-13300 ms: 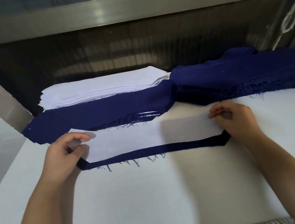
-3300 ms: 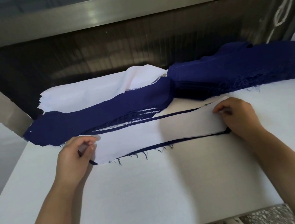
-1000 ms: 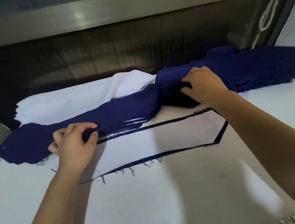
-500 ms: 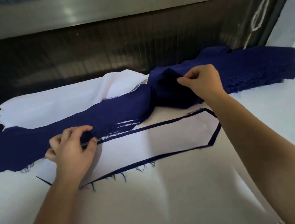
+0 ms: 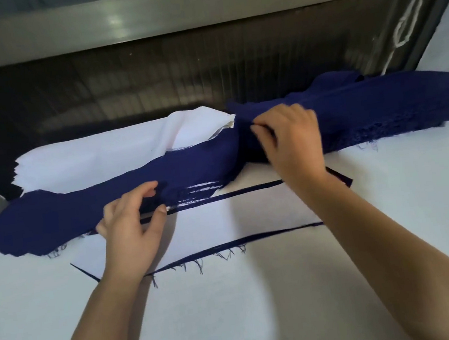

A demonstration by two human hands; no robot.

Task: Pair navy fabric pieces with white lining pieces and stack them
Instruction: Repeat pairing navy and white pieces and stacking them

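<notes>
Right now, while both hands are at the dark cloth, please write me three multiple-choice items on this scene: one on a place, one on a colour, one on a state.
1. Where does the stack of white rectangular lining pieces lie?
A. at the rear left, behind the long pile of navy woven fabric strips
B. at the front right edge of the table
C. under the right forearm

2. Which colour borders the flat white lining piece on the white table?
A. red
B. navy
C. green

3. What are the left hand and the right hand doing?
A. hanging idle
B. holding scissors
C. gripping the navy pile

Key: 1 A, the white stack shows behind the navy pile; 2 B, thin navy edges frame that piece; 3 C, the fingers of both hands curl into navy cloth.
</notes>
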